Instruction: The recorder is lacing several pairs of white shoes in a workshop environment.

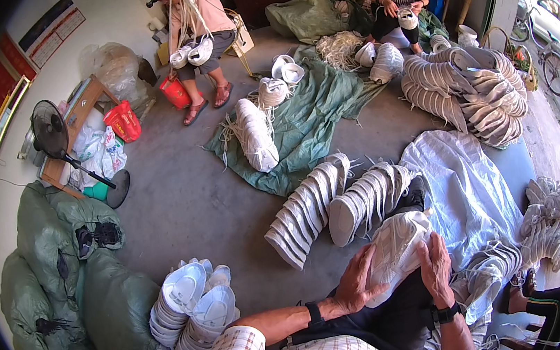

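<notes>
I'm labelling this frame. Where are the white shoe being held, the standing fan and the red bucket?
white shoe (pixel 395 248), head view, on its upper.
standing fan (pixel 49 130), head view, on its round cage.
red bucket (pixel 175 92), head view, on its side wall.

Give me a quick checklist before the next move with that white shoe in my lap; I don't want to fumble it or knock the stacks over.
1. Both hands on the shoe: left hand and right hand each grip a side of the white shoe: ok.
2. Shoe supported: it rests on the lap: ok.
3. Laces threaded: hidden by hands and blur: cannot tell.
4. Nearby rows of stacked shoes standing just ahead on the floor, apart from the hands: ok.
5. Stacked soles by the left forearm, close to the elbow: cannot tell whether there is room.
6. Co-workers seated across the green tarp, far from the hands: ok.
</notes>
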Demonstrator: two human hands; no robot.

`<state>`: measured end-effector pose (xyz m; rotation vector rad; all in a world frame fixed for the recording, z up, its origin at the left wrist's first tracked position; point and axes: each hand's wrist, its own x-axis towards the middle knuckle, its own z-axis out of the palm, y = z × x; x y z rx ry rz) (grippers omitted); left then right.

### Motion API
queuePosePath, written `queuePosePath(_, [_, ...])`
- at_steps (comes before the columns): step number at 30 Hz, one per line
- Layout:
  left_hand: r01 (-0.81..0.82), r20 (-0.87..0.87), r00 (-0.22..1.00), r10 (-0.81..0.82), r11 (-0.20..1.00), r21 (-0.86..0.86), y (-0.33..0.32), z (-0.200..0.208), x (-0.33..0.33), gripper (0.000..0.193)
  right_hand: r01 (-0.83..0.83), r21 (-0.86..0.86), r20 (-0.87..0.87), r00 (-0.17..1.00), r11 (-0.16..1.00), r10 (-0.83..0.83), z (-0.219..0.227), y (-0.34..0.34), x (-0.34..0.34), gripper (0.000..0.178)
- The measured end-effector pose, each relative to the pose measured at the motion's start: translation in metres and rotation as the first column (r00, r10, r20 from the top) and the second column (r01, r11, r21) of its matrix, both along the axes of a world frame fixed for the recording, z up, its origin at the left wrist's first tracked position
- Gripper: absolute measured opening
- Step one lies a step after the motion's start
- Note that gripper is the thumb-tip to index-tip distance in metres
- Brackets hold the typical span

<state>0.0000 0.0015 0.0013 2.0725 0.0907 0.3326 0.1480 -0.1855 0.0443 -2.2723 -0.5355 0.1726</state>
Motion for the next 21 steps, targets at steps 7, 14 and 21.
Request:
queuePosePath(7, [0.008, -0.018, 1.0, -0.008, 1.0, -0.016, -0.0003, 0.0012, 0.0007, 0.098, 0.011, -0.014, 0.02, 1.0, 1.0, -0.01, -0.0053, -0.0025, 0.0014, 0.057])
queuePosePath(14, [0.012, -0.013, 1.0, -0.012, 1.0, -0.016, 0.0003, 0.004, 0.0005, 0.098, 0.003, 0.014, 0.02, 1.0, 1.0, -0.004, 0.0019, -0.0004, -0.0009, 0.054])
queuePosePath(21, [0.009, -0.002, 1.0, -0.009, 1.0, -0.005, 0.0004, 0.0011, -0.0008, 0.098, 0.0, 0.016, 0.005, 1.0, 1.0, 0.0, 0.0015, -0.0006, -0.0017, 0.053])
